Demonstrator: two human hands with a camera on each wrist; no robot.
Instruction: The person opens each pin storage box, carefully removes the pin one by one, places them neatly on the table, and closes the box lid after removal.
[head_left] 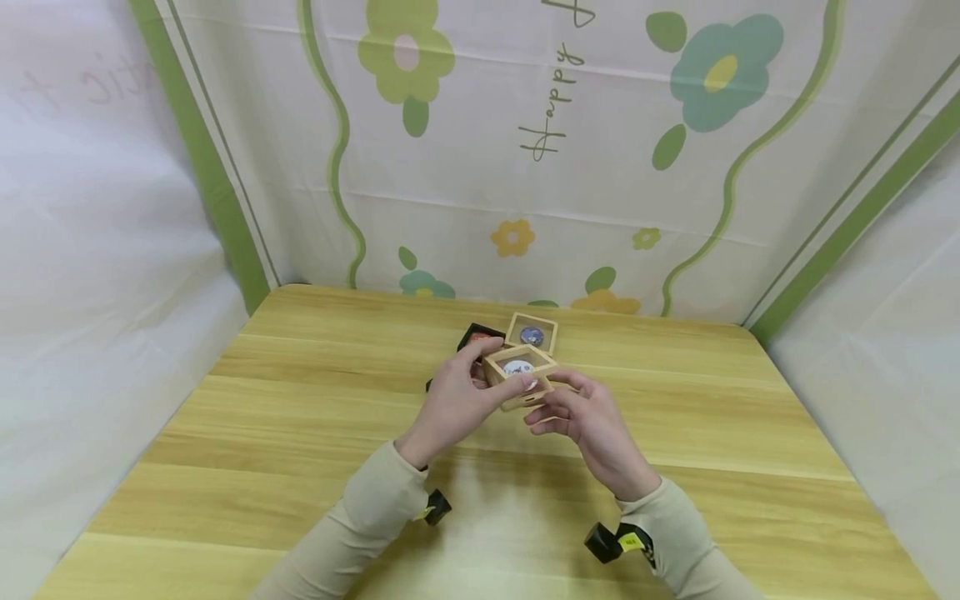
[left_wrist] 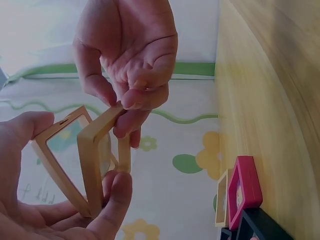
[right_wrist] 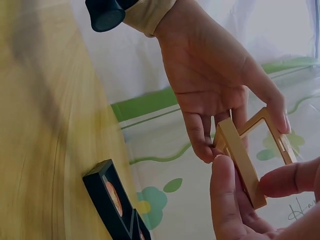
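A gold-coloured square display frame [head_left: 537, 364] with clear windows is held up above the table, its two halves parted in a V in the left wrist view. Behind one window sits a round white printed disc [head_left: 517, 367]. My left hand [head_left: 456, 406] grips the frame from the left, thumb across the front and fingers behind. From the right, my right hand [head_left: 596, 427] pinches the lower right edge between thumb and finger. Both hands also show in the right wrist view, where the left hand [right_wrist: 207, 75] is at the top and right fingers [right_wrist: 224, 192] press the rim.
Behind the hands lie another gold frame [head_left: 552, 332] with a blue disc and a black frame [head_left: 465, 336] with a red disc. The left wrist view also shows a red frame [left_wrist: 252, 185]. A floral curtain [head_left: 465, 183] hangs at the wooden table's [head_left: 262, 433] back edge.
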